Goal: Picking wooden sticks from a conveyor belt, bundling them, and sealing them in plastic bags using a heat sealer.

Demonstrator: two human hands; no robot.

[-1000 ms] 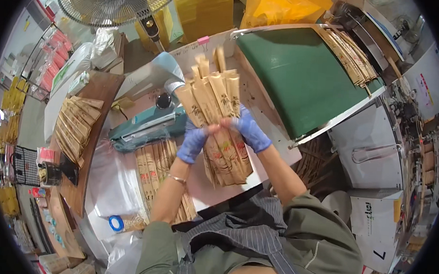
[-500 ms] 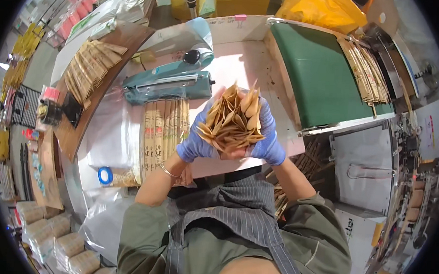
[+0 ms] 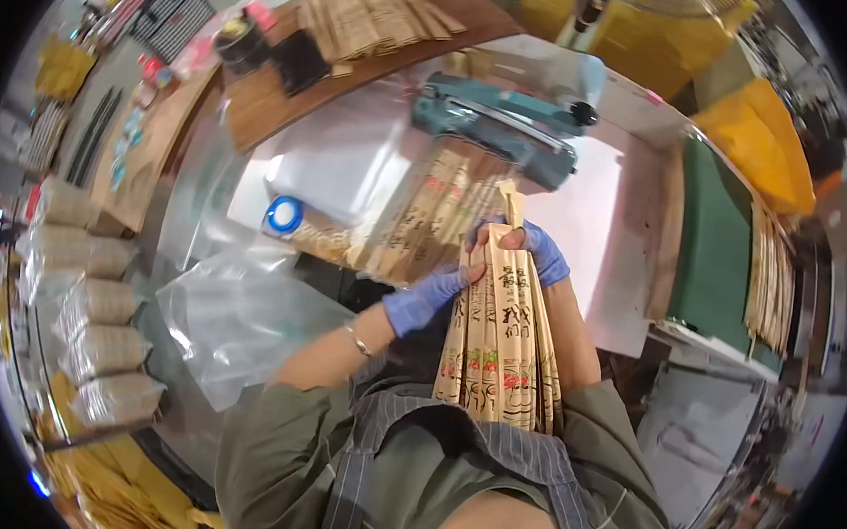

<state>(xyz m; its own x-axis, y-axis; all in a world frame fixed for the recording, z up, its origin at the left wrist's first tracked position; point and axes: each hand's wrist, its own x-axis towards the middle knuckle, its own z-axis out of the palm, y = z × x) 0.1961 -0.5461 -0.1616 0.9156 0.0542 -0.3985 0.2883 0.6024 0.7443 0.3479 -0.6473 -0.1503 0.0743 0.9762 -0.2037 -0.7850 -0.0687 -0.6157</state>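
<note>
A bundle of long, narrow, printed brown paper sleeves (image 3: 497, 331) stands in front of my apron, its lower end fanned wider. My left hand (image 3: 431, 296), in a blue glove with bare fingertips, closes around the bundle's upper left side. From the right, my similarly gloved right hand (image 3: 542, 254) grips the top, its fingers partly hidden by the sleeves. One sleeve sticks up above the rest. Beyond my left hand lies a row of similar sleeves (image 3: 436, 203) on the table. A teal bag sealer (image 3: 498, 125) sits behind that row.
Clear plastic bags (image 3: 248, 318) lie at the left, near a blue tape roll (image 3: 284, 215). More sleeves (image 3: 369, 17) are spread on a brown board (image 3: 259, 112). At the right is a green board (image 3: 717, 242) with sleeves along its edge. Wrapped packs (image 3: 103, 348) line the far left.
The view has swung left. The bundle, earlier seen end-on between both hands, now shows its long printed side and hangs closer to my apron. Both hands have shifted to its top.
</note>
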